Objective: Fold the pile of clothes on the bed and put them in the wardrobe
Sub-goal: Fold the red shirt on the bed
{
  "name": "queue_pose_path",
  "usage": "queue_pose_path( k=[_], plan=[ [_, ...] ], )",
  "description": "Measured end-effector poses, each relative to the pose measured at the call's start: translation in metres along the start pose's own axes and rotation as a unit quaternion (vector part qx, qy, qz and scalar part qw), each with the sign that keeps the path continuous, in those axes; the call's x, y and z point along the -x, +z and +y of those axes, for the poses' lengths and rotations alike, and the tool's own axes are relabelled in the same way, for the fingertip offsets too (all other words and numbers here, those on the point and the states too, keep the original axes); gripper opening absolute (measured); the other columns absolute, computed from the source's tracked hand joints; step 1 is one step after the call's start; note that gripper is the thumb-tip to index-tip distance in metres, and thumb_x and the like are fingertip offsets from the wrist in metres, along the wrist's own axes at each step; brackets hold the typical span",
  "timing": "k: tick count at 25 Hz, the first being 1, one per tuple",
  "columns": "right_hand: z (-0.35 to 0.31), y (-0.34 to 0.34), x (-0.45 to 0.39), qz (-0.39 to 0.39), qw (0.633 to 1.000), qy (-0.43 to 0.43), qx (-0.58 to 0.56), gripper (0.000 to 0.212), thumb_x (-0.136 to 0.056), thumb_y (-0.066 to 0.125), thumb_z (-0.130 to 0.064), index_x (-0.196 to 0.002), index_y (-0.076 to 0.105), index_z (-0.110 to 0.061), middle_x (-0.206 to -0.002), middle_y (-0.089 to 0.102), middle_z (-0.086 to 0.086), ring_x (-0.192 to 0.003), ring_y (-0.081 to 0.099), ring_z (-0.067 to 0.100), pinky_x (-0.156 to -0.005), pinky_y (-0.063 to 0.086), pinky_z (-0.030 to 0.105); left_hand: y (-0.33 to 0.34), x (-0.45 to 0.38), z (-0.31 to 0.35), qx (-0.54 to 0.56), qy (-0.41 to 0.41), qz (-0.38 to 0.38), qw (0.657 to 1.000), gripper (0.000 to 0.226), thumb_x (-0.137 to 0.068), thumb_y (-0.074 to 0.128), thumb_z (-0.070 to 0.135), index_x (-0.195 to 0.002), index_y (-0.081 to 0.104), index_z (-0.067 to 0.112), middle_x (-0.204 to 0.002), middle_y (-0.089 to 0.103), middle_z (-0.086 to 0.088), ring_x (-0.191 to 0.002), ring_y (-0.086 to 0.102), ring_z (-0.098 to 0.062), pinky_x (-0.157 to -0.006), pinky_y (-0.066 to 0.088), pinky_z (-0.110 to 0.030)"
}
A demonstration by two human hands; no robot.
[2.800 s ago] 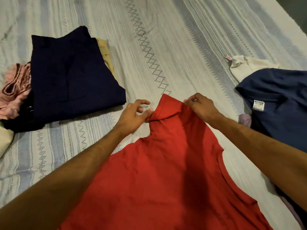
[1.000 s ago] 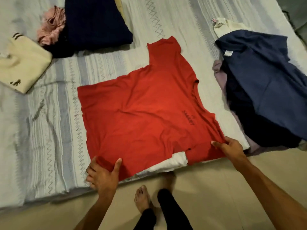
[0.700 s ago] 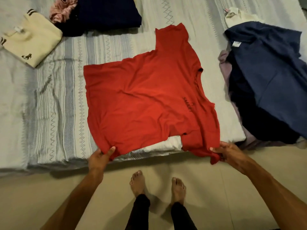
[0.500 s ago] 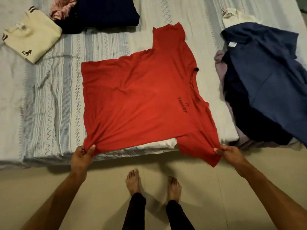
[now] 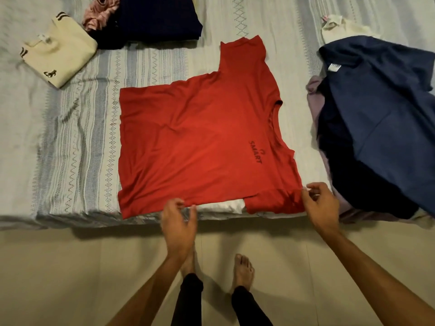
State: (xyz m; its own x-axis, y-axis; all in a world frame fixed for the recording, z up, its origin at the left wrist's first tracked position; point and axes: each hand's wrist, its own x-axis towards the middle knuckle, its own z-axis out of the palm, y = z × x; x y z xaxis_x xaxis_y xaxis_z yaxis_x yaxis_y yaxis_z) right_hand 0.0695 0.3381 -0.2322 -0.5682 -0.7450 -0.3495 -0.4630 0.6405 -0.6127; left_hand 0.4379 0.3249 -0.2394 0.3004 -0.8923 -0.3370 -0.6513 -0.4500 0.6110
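A red T-shirt with "SMART" printed on the chest lies spread flat on the striped bed, collar to the right and hem to the left. Its near sleeve hangs over the bed's front edge. My left hand is at the middle of the shirt's near edge, fingertips touching the cloth and thumb apart from them. My right hand pinches the shirt at the near sleeve's shoulder between thumb and forefinger, the other fingers spread. An unfolded heap of navy clothes lies on the bed to the right.
At the back left sit a folded cream garment, a folded dark navy stack and a bunched pink garment. A white garment pokes out behind the navy heap. My bare feet stand on the beige floor.
My left hand let go of the hem corner and moved right to the middle of the near edge. The near sleeve, held out before, now lies down at the bed's edge. The shirt lies smoother.
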Motion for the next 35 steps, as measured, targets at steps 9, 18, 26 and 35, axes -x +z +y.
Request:
queue_pose_path(
  k=[9,18,26,35],
  plan=[
    [0.001,0.013,-0.039,-0.054,0.983,0.171,0.034,0.025,-0.089,0.081,-0.037,-0.085,0.072,-0.014,-0.088,0.073,0.012,-0.094,0.068,0.034,-0.081,0.049,0.033,0.129,0.037,0.095,0.209,-0.224,-0.124,0.944,0.018,-0.088,0.084,0.035,-0.088,0.071,0.022,-0.087,0.079,-0.002,-0.081,0.075,-0.023,-0.080,0.062,-0.032],
    [-0.031,-0.006,-0.056,-0.019,0.991,0.049,0.122,0.025,-0.091,0.071,-0.032,-0.111,0.066,-0.016,-0.109,0.070,0.017,-0.102,0.065,0.040,-0.091,0.053,0.050,0.047,0.017,0.071,-0.035,-0.052,-0.240,0.969,0.038,-0.088,0.068,0.060,-0.084,0.075,0.023,-0.070,0.073,0.008,-0.068,0.068,-0.006,-0.069,0.059,-0.034],
    [-0.198,0.113,-0.105,-0.183,0.930,-0.291,0.132,0.043,-0.082,0.047,-0.054,-0.094,0.071,-0.020,-0.087,0.073,0.004,-0.087,0.069,0.032,-0.079,0.056,0.047,-0.108,-0.158,0.019,-0.009,-0.038,0.019,0.999,0.033,-0.092,0.066,0.060,-0.097,0.066,0.028,-0.089,0.073,0.010,-0.085,0.070,-0.012,-0.080,0.059,-0.045],
    [-0.455,0.350,-0.122,-0.280,0.835,-0.423,0.213,0.056,-0.095,0.062,-0.042,-0.143,0.053,-0.016,-0.136,0.058,0.013,-0.124,0.054,0.036,-0.102,0.049,0.053,-0.126,-0.260,-0.053,0.046,-0.171,-0.007,0.984,0.058,-0.070,0.066,0.083,-0.110,0.054,0.042,-0.098,0.067,0.021,-0.108,0.067,-0.018,-0.100,0.052,-0.048]
  ],
)
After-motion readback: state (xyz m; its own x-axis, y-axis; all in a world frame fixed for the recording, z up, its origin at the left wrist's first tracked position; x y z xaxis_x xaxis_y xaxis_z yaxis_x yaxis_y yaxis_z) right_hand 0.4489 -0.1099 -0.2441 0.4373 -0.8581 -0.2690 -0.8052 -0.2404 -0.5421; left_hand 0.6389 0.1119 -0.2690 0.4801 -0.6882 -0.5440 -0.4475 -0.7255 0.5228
